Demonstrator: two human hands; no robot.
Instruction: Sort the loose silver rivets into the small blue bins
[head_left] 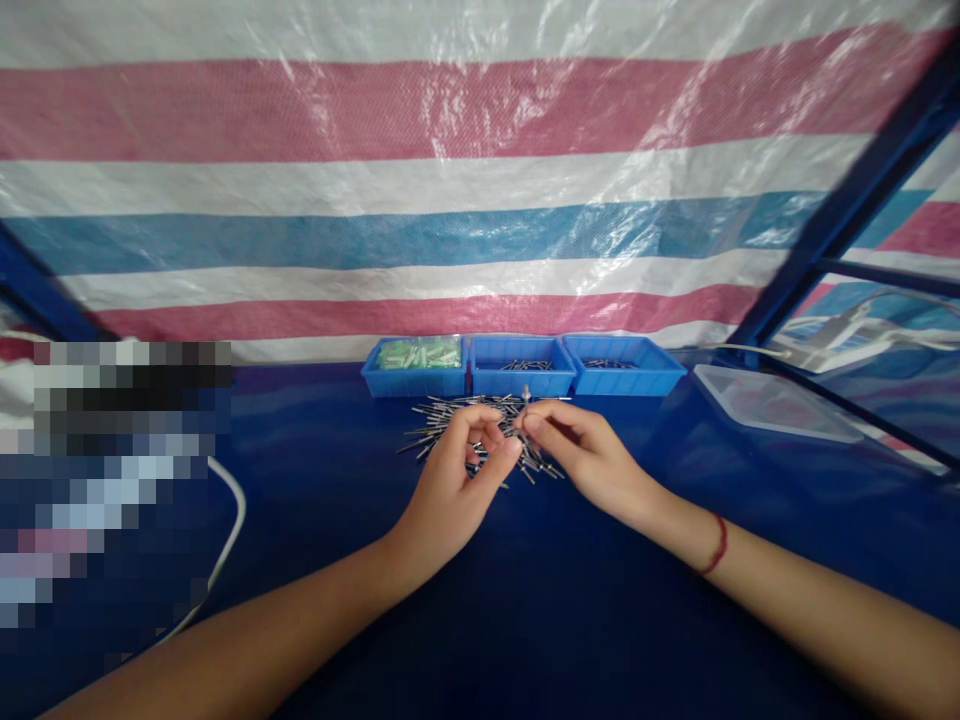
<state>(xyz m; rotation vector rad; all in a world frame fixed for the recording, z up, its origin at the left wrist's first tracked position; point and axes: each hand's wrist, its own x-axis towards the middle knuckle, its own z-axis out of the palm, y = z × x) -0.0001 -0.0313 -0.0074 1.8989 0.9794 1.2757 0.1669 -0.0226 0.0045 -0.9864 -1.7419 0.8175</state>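
Observation:
My right hand (592,455) is closed in a pinch of thumb and forefinger around a thin metal rivet (526,393), whose tip points upward. Facing it, my left hand (457,475) has its fingers loosely curled, with the thumb apart from the forefinger and nothing plainly visible between them. Beneath and behind both hands lies a loose pile of silvery rivets (435,420) with thin stems, spread over the dark blue tabletop (525,600). Part of the pile is hidden by my hands.
Behind the pile stand three blue bins in a row: the left bin (416,383) holds green and white pieces, the middle bin (521,383) and right bin (630,381) metal pins. A clear plastic lid (772,405) lies right; a white cable (238,500) left.

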